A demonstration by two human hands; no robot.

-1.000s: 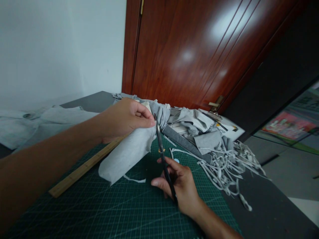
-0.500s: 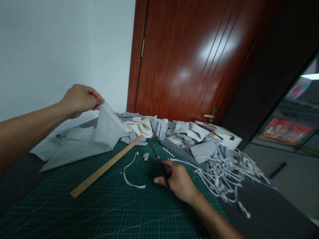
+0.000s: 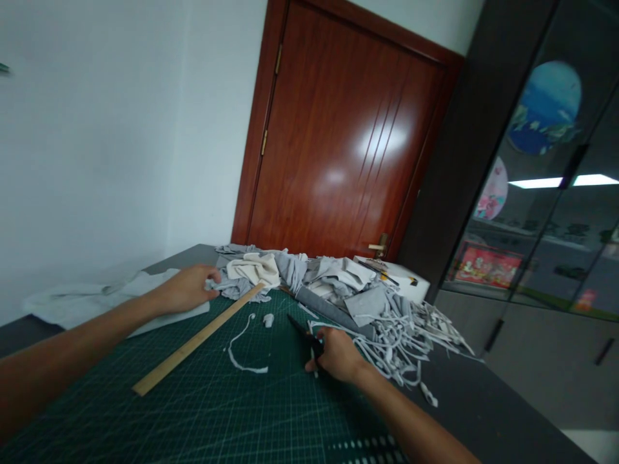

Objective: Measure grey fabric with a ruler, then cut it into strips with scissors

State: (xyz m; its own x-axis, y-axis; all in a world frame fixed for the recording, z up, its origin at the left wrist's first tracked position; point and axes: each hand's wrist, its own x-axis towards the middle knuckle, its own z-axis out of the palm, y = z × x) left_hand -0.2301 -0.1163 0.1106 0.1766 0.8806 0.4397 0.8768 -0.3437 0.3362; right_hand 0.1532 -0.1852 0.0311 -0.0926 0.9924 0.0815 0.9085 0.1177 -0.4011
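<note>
My left hand (image 3: pixel 191 288) is closed on a piece of grey cloth at the near left end of the cloth pile (image 3: pixel 290 267). A pale grey cloth (image 3: pixel 140 283) lies flat behind and under my left forearm. My right hand (image 3: pixel 336 353) is wrapped round dark scissors (image 3: pixel 304 332), whose tip points up and left over the green cutting mat (image 3: pixel 217 412). A wooden ruler (image 3: pixel 198 338) lies slantwise between my hands. Beside it are a curved white strip (image 3: pixel 236 357) and a small grey scrap (image 3: pixel 268 319).
Tangled grey strips (image 3: pixel 396 345) lie at the right of the pile, with a white box (image 3: pixel 411 280) behind them. Beyond the table stand a red-brown door (image 3: pixel 329 148) and a dark cabinet (image 3: pixel 522 335) with glass panes.
The raised pale cloth has left my left hand and lies flat. That hand has come down to the pile and taken hold of grey cloth. The view has tilted up.
</note>
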